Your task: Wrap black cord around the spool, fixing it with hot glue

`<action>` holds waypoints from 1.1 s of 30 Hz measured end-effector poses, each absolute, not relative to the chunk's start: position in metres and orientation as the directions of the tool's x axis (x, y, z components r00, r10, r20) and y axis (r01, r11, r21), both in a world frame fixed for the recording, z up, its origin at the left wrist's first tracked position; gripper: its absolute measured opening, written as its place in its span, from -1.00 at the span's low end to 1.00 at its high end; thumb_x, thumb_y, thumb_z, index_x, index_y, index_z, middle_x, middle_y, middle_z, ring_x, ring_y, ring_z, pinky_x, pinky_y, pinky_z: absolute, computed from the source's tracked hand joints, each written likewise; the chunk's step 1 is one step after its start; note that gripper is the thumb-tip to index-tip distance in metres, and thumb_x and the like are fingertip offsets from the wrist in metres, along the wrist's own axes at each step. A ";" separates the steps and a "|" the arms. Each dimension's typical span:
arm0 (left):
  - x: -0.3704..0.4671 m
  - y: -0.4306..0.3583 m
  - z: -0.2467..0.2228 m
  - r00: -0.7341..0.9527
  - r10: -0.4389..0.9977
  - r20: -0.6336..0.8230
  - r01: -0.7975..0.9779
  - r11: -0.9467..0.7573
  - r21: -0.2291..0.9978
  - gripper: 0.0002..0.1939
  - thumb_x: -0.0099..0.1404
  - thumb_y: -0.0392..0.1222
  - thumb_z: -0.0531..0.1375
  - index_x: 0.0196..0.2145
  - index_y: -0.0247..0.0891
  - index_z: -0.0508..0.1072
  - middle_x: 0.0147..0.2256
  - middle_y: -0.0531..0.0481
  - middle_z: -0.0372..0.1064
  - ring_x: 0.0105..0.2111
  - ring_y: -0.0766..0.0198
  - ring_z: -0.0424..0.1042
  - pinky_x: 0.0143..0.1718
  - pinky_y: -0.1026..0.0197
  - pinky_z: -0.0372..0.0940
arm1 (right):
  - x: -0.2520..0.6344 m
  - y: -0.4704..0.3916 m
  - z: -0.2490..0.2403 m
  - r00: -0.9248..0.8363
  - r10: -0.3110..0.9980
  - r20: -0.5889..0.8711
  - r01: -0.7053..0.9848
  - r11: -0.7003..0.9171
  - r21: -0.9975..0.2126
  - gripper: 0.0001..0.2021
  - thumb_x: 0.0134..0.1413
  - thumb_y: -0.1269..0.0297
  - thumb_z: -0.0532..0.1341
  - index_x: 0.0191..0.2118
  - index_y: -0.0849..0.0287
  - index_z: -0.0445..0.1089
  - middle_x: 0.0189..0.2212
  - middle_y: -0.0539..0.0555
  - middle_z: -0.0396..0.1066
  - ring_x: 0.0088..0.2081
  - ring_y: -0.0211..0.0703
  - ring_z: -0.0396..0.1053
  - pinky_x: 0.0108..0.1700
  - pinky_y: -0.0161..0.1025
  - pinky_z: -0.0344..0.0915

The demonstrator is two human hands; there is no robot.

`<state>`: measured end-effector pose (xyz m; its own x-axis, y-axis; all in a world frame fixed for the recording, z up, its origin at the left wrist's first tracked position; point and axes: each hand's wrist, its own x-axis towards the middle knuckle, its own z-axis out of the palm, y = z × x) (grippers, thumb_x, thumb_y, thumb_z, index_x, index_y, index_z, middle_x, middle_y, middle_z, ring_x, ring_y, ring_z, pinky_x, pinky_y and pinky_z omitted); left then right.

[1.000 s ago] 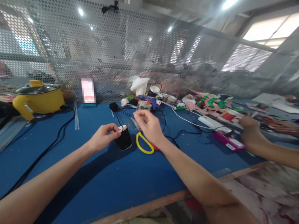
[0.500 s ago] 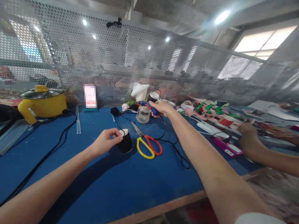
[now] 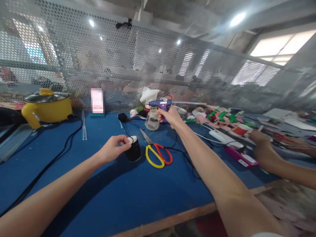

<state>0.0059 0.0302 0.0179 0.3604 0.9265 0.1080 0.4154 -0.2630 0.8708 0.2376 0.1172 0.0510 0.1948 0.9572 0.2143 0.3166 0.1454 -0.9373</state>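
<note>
My left hand (image 3: 115, 148) is closed, thumb and fingers pinched at the rim of a small black cup (image 3: 133, 152) with a white top. A thin black cord runs from the cup's top to a dark bundle (image 3: 122, 117) behind it. In my right hand (image 3: 171, 117) is a blue glue gun (image 3: 160, 104), fingers wrapped round its handle. Its nozzle points left and a small red light glows on its side. Below the gun stands a clear jar (image 3: 152, 121). Scissors (image 3: 158, 154) with one yellow and one red handle lie beside the cup, blades partly apart.
A yellow electric pot (image 3: 46, 108) and a propped phone (image 3: 97, 101) stand at the left. Clear sticks (image 3: 84, 126) lie nearby. To the right are a purple power strip (image 3: 241, 157), a heap of craft pieces (image 3: 219, 115) and another person's hand (image 3: 261, 144). Perforated metal (image 3: 118, 65) rises behind.
My right hand has raised the glue gun from beside the jar to above it, and the gun is now level. My left hand stays at the cup.
</note>
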 end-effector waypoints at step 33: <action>0.003 0.038 0.004 0.222 0.965 0.136 0.312 -0.202 0.928 -0.81 0.01 -0.10 0.12 -0.57 -0.28 0.26 -0.59 0.12 0.18 -0.54 0.38 0.14 -0.48 0.31 0.02 | 0.201 -0.006 0.015 -0.171 0.918 0.357 0.694 0.369 -0.618 -0.86 -0.09 0.26 0.11 -0.52 0.17 0.34 -0.75 -0.01 0.28 -0.59 -0.16 0.33 -0.57 -0.31 0.21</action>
